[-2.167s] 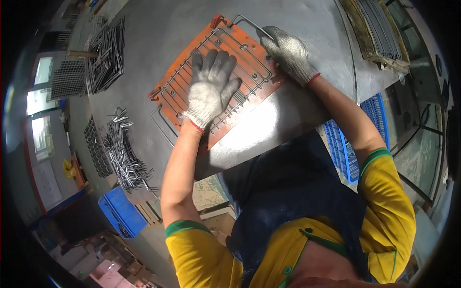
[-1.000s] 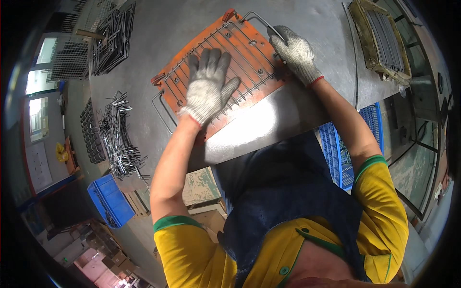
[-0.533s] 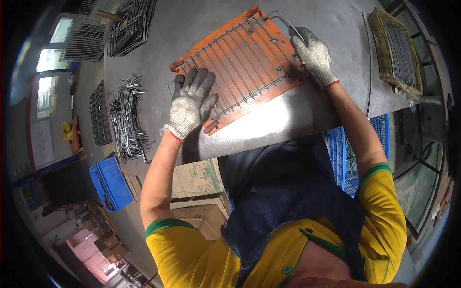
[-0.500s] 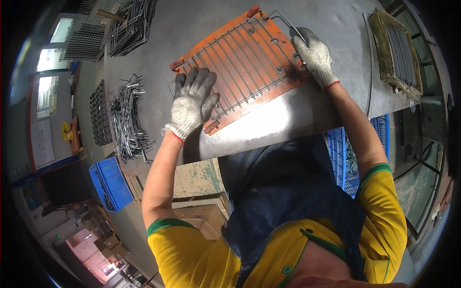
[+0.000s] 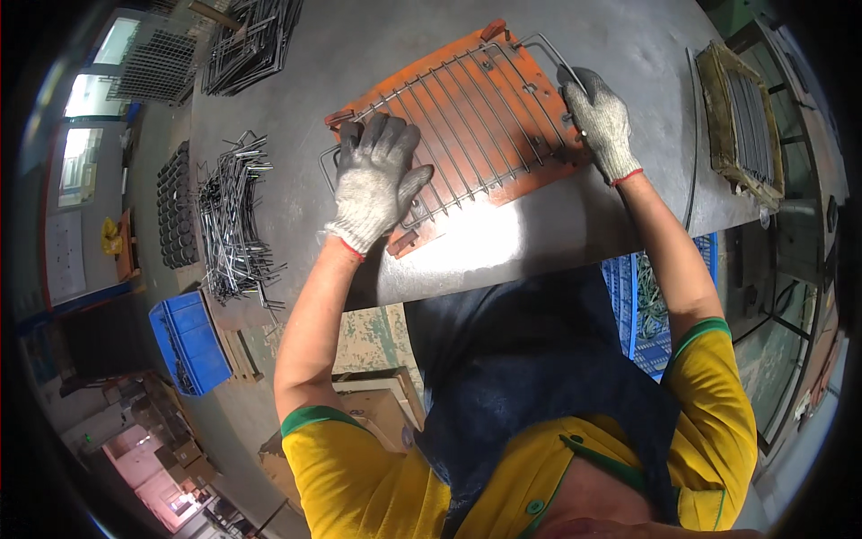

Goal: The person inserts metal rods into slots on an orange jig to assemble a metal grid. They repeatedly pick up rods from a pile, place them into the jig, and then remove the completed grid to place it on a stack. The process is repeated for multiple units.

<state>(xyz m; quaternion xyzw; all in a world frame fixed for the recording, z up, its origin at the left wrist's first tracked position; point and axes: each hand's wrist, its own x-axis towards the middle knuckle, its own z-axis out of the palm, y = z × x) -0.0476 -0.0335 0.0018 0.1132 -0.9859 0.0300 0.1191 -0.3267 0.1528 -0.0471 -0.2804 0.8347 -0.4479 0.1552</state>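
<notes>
A wire rack of parallel steel rods lies on an orange metal plate with raised corner blocks, tilted on the grey worktable. My left hand, in a white knit glove with darkened fingers, rests spread on the rack's left part, partly hiding it. A bent wire loop shows beyond its fingertips. At the plate's right edge, my gloved right hand is closed around a bent steel rod running along the rack's right end. Its fingertips are partly hidden from view.
Loose bent rods are heaped at the table's left edge, with stacked wire frames behind. A shallow wooden tray holding rods lies on the right. A blue bin sits lower left; a blue basket is below the front edge.
My left hand has slid slightly inward over the rack, exposing more of the wire loop at the left. My right hand keeps its hold on the rod. The whole view has shifted a little.
</notes>
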